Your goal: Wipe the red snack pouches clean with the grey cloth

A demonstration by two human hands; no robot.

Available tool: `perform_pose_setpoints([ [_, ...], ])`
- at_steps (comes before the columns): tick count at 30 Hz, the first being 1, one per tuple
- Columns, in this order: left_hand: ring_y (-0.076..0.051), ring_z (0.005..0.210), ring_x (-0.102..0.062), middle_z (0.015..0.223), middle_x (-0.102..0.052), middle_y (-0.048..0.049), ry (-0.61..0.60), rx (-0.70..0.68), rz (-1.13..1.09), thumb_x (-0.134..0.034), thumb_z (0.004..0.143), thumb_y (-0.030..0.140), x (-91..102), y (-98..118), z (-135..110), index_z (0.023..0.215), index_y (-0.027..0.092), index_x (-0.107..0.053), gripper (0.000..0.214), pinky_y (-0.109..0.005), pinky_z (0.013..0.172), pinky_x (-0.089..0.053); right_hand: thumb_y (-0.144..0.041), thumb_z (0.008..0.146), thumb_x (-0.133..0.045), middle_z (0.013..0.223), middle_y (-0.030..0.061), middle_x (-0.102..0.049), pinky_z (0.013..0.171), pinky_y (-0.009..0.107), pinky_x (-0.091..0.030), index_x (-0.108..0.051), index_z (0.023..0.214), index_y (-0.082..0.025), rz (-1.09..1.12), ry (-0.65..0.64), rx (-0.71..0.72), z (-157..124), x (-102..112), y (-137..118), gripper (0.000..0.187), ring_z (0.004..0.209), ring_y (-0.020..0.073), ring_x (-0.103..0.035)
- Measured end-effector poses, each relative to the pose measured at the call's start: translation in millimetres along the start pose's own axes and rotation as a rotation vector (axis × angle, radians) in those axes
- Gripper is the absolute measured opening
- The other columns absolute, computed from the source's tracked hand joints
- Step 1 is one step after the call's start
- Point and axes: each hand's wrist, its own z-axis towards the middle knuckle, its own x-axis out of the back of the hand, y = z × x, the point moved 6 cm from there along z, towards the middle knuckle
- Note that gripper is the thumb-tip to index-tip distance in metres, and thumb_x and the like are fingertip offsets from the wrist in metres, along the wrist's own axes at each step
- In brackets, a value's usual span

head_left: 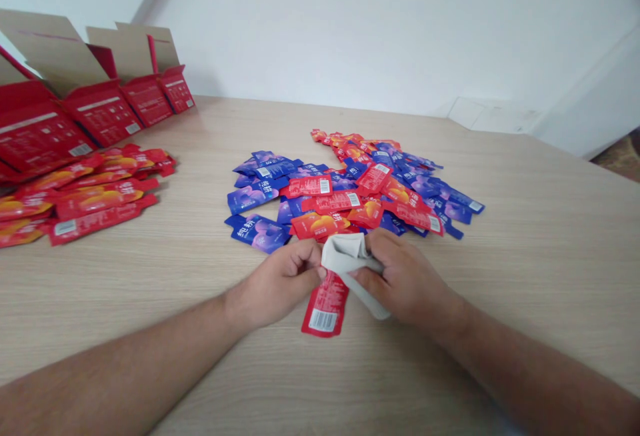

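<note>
My left hand (289,281) pinches the upper end of a red sachet (326,306), which hangs with its barcode end toward me. My right hand (404,279) grips a folded pale grey cloth (345,249) that covers the top of the sachet. Just beyond both hands lies a mixed heap of pouches, with red ones (331,202) and blue ones (256,195) overlapping. Some show fruit-like pictures, others a barcode side. The cloth hides the upper end of the held sachet.
Several red cartons (103,113) stand in a row at the back left, their cardboard flaps (50,49) raised. In front of them lies a pile of red sachets (100,199). A white wall (350,36) rises behind the wooden table (200,329).
</note>
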Motion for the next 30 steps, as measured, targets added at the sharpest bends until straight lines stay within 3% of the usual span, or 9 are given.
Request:
perform_pose_setpoints([
  [4,-0.010,0.063,-0.047,0.074,-0.057,0.0012,-0.026,0.036,-0.075,-0.070,0.090,0.036,-1.8,0,-1,0.080,0.016,-0.054,0.027,-0.023,0.058,-0.038,-0.022,0.088,-0.064,0.092,0.0030,-0.060,0.071,0.031,-0.042,-0.051,0.086,-0.021,0.050,-0.178,0.132,-3,-10,-14,0.013,0.080,0.0187,-0.054],
  [9,-0.013,0.071,-0.052,0.078,-0.060,-0.0008,0.021,-0.026,-0.013,-0.070,0.090,0.034,1.6,3,0,0.079,0.016,-0.057,0.024,-0.025,0.064,-0.043,-0.028,0.093,-0.061,0.096,0.0053,-0.061,0.075,0.033,-0.043,-0.052,0.092,-0.021,0.014,-0.009,-0.004,-1,0,-2,0.011,0.087,0.0210,-0.057],
  [15,-0.010,0.062,-0.048,0.071,-0.058,0.0011,-0.010,-0.003,-0.081,-0.070,0.090,0.038,-1.2,2,-1,0.080,0.016,-0.058,0.027,-0.022,0.057,-0.039,-0.023,0.089,-0.064,0.092,0.0027,-0.060,0.071,0.032,-0.042,-0.052,0.087,-0.022,0.045,-0.167,0.165,-5,-11,-15,0.013,0.081,0.0191,-0.055],
  [20,-0.013,0.070,-0.052,0.076,-0.059,-0.0002,0.018,-0.034,-0.028,-0.070,0.089,0.037,1.1,5,0,0.082,0.016,-0.060,0.024,-0.024,0.062,-0.043,-0.028,0.094,-0.061,0.095,0.0051,-0.060,0.075,0.034,-0.044,-0.052,0.092,-0.021,0.008,-0.003,0.003,-1,0,-2,0.011,0.086,0.0210,-0.056],
  [25,-0.010,0.061,-0.046,0.070,-0.056,0.0020,-0.003,0.016,-0.057,-0.070,0.089,0.036,0.0,0,-2,0.080,0.016,-0.057,0.026,-0.022,0.056,-0.037,-0.022,0.088,-0.064,0.095,0.0034,-0.061,0.074,0.033,-0.044,-0.052,0.087,-0.021,0.049,-0.154,0.136,-3,-9,-14,0.013,0.084,0.0198,-0.056],
  [30,-0.013,0.070,-0.051,0.077,-0.059,-0.0003,0.013,-0.033,-0.014,-0.069,0.090,0.035,1.2,1,-1,0.080,0.016,-0.057,0.024,-0.025,0.063,-0.042,-0.028,0.094,-0.061,0.097,0.0062,-0.062,0.077,0.036,-0.045,-0.053,0.093,-0.021,-0.020,-0.009,0.000,-2,-1,-2,0.011,0.089,0.0223,-0.057],
])
